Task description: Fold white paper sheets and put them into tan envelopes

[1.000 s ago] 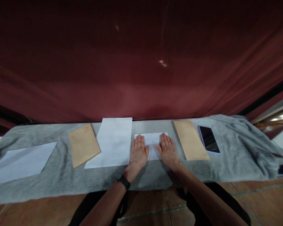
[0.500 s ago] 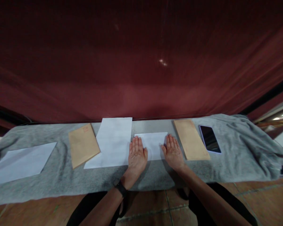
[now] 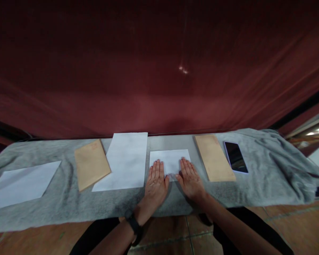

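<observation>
A small white sheet of paper [image 3: 171,157] lies directly in front of me on a grey cloth [image 3: 106,207]. My left hand [image 3: 156,182] rests palm down on its left part, fingers stretched out and pointing away from me. On the right part lies my right hand [image 3: 191,180], also flat with extended fingers, the thumb angled inward. Neither hand grips anything. The palms cover the near corners of the sheet. A larger white sheet [image 3: 127,159] is just left of my left hand, and a stack of brown envelopes [image 3: 215,157] is right of my right hand.
A brown envelope [image 3: 91,163] overlaps the larger sheet's left edge. Another white paper [image 3: 21,184] lies at the far left. A phone with a purple edge [image 3: 236,157] is beyond the stack. A dark red surface [image 3: 159,88] rises behind the cloth; below are floor tiles [image 3: 172,235].
Both hands have slid toward me over the small sheet, so more of its far part shows. The thumbs are now nearer each other. The papers and envelopes keep their arrangement.
</observation>
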Demonstrator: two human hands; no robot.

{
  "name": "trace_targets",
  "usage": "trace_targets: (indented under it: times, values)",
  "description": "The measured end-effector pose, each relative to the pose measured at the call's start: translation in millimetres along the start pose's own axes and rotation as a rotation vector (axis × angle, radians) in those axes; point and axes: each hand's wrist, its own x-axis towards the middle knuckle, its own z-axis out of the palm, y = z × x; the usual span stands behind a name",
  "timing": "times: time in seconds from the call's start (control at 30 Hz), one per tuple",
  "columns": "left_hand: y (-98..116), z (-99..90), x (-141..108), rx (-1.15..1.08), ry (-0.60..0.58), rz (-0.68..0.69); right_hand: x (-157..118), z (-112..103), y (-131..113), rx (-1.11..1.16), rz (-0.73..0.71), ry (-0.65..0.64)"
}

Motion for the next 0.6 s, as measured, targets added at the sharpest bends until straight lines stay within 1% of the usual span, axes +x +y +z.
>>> trace_targets:
  times: [0.13, 0.4, 0.53, 0.6]
  values:
    - [-5, -3.5, -1, 0.011, 0.006, -0.023, -3, -1, 9, -0.047, 0.05, -0.013]
    - [-11, -4.0, -5, 0.009, 0.004, -0.075, -11, -1, 17, -0.078, 0.122, 0.01]
    - [-8, -6.6, 8, 0.003, -0.008, -0.067, -1, -4, 15, -0.057, 0.171, 0.025]
    - [-3, -5.6, 20, -0.012, -0.037, -0.037, 12, -5, 10, -0.013, 0.14, 0.01]
